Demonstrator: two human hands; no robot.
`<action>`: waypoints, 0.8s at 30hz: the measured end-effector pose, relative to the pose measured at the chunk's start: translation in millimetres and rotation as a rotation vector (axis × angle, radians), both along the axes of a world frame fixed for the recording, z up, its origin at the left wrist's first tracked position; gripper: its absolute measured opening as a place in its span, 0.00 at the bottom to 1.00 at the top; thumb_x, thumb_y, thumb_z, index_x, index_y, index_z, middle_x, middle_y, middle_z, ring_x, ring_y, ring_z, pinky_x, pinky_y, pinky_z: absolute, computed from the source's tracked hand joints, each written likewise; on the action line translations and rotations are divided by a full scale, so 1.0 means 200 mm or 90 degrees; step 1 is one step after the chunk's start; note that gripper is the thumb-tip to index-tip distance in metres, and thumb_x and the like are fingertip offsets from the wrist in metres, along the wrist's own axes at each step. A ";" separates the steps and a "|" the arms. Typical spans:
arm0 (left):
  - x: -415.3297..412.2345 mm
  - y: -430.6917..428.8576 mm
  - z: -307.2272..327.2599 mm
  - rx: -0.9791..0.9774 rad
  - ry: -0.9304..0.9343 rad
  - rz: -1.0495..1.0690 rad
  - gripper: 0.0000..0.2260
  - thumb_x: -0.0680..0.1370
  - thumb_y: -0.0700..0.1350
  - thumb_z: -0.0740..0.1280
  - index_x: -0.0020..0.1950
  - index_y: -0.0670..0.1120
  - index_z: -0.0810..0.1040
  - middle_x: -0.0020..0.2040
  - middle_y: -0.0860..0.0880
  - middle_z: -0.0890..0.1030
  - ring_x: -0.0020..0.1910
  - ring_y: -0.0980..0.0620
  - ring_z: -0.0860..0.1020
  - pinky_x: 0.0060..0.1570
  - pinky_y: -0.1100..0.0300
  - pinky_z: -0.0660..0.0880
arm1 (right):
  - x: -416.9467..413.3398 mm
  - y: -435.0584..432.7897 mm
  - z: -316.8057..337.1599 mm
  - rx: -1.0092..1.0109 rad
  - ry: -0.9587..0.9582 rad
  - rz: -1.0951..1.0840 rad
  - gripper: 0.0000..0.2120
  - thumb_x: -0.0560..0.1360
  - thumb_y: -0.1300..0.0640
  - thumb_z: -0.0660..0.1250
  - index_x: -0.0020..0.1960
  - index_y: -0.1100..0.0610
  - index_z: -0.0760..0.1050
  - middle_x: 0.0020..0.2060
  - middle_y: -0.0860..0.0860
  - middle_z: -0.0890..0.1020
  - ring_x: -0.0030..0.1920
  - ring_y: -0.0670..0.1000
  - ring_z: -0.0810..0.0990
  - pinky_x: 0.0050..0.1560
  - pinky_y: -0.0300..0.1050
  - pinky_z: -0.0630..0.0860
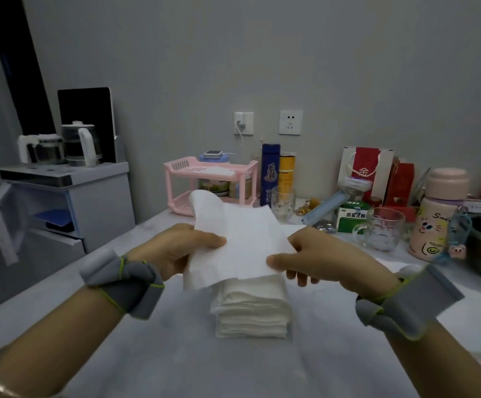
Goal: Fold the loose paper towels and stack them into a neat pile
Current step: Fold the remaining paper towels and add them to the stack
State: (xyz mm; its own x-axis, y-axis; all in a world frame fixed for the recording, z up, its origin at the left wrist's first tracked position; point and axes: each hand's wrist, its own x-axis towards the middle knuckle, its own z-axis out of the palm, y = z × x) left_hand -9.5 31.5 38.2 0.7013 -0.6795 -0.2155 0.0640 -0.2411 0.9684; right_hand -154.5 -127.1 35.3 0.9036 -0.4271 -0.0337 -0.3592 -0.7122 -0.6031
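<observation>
Holding a paper towel [245, 239] over my pile [250, 308]

My left hand [176, 248] and right hand [319, 259] pinch its near side edges, long axis running away from me, far end curling up leftward. It's white and soft, hovering just above the folded stack on the table [176, 354].

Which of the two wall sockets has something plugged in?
The left socket: a white plug with a dangling cable sits in it. The right socket has nothing in it.
</observation>
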 end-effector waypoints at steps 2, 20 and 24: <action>0.02 -0.01 -0.03 0.065 -0.018 0.002 0.16 0.73 0.40 0.71 0.59 0.40 0.75 0.54 0.42 0.81 0.49 0.44 0.79 0.50 0.52 0.76 | 0.02 0.00 -0.02 -0.007 0.041 0.017 0.14 0.73 0.46 0.67 0.38 0.57 0.74 0.24 0.44 0.78 0.20 0.38 0.72 0.21 0.30 0.67; 0.14 -0.04 -0.09 0.209 -0.033 -0.067 0.07 0.71 0.40 0.73 0.45 0.44 0.75 0.34 0.49 0.84 0.32 0.52 0.82 0.26 0.62 0.76 | 0.09 -0.27 -0.30 0.586 0.047 -0.190 0.28 0.72 0.46 0.68 0.61 0.65 0.65 0.51 0.67 0.76 0.40 0.62 0.82 0.33 0.57 0.81; 0.14 -0.04 -0.10 0.210 -0.043 -0.058 0.24 0.59 0.53 0.77 0.50 0.46 0.75 0.42 0.48 0.84 0.40 0.49 0.82 0.34 0.58 0.78 | 0.10 -0.27 -0.33 0.628 0.061 -0.200 0.30 0.72 0.44 0.68 0.62 0.65 0.64 0.47 0.66 0.77 0.34 0.60 0.83 0.29 0.51 0.79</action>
